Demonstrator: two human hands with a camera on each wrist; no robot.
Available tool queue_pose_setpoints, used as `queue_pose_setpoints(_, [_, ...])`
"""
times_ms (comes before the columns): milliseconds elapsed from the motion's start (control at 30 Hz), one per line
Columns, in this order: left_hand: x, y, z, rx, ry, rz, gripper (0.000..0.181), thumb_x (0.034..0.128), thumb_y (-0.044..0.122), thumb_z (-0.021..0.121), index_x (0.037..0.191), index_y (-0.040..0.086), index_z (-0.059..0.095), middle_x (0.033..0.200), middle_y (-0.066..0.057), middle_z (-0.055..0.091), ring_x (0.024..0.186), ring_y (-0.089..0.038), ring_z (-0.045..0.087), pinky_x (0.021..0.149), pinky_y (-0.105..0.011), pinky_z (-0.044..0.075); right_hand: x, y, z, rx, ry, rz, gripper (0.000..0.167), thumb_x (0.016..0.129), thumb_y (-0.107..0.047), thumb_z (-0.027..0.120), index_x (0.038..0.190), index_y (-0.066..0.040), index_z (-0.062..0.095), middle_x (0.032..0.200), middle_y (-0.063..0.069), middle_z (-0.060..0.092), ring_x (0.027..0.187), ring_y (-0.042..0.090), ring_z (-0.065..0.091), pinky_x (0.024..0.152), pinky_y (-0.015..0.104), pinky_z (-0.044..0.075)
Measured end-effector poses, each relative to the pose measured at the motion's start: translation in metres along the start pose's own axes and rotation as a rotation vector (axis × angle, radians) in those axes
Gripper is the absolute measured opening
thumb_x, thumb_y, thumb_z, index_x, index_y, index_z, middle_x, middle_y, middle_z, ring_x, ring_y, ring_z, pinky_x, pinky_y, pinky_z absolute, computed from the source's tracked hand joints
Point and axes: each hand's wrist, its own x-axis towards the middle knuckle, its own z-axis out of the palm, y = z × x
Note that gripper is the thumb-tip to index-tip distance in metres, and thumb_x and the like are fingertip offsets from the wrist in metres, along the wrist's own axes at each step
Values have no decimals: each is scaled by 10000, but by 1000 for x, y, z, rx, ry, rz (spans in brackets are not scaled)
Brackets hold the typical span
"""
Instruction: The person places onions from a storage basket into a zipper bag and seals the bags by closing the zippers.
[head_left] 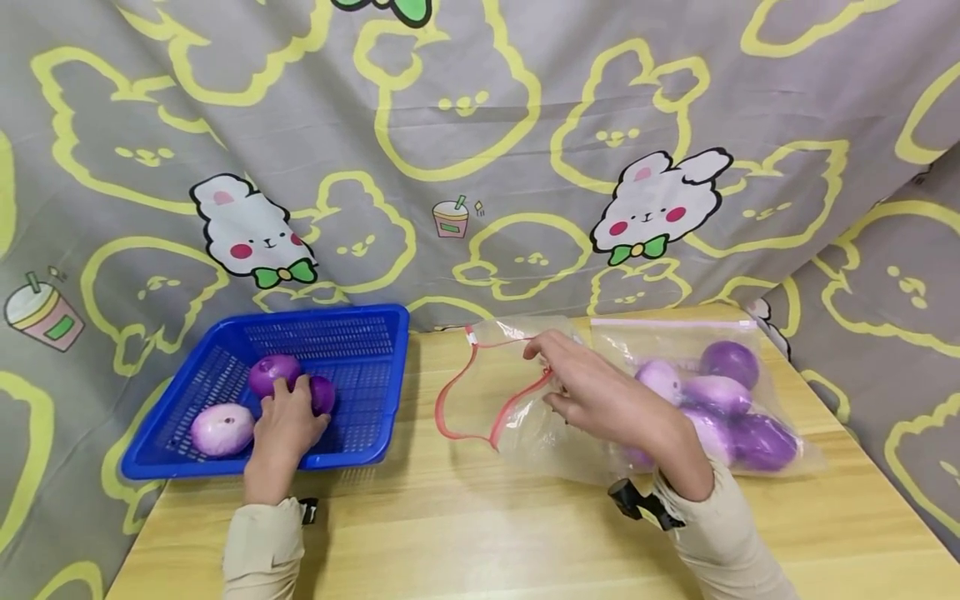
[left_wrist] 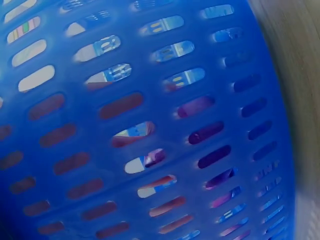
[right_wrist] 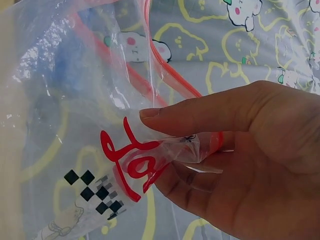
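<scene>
"So, where do we find the dark onion (head_left: 323,395)?"

"In the blue basket (head_left: 360,337), just right of our left hand (head_left: 283,421); it looks round, no long axis showing. Our fingers there touch it, but we can't tell whether they grip."

"And our right hand (head_left: 609,390)?"

"Pinching the clear bag (head_left: 532,433), whose red-edged mouth faces left, toward the basket."

"What do the containers hold?"

"Two more onions (head_left: 222,430) in the basket, several in the zip bag (head_left: 622,346) on our right."

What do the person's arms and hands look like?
The left hand and right hand wear no gloves. The left sleeve and right sleeve are beige. A small black piece shows by the left cuff, a bigger black clip by the right.
</scene>
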Motion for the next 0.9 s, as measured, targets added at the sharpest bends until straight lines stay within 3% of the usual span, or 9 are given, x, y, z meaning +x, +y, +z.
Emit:
queue_pose_setpoints(100, [-2,1,0,15,-8,2,692,781,103,757,1344,-100,411,1217,-420,422,1018,-673,467,725,-740,451,-1,0,0,5,-1,8,537,812,90,679,1296,-45,487,1260,95,576,962,176,567,795,328,522])
queue_pose_setpoints(467, [-6,3,3,43,53,41,710,717,57,821,1288,-88,423,1132,-401,476,926,-660,504,638,-720,463,-4,0,-3,0,-21,36,540,833,46,691,1319,-63,481,1280,96,575,868,125,555,760,297,525])
queue_pose_setpoints(733, [-2,1,1,19,47,81,642,762,140,831,1297,-57,537,1168,-388,474,966,-649,499,662,-730,465,-4,1,-4,-1,-25,32,556,826,45,700,1329,-48,482,1284,100,578,952,164,578,803,329,528])
queue_pose_setpoints(900, [-1,1,0,-42,-4,142,651,842,274,790,1331,-55,513,1162,-381,512,954,-584,565,746,-699,480,-5,1,-4,8,-47,45,579,839,33,698,1364,-47,467,1323,94,562,1063,204,593,847,350,531])
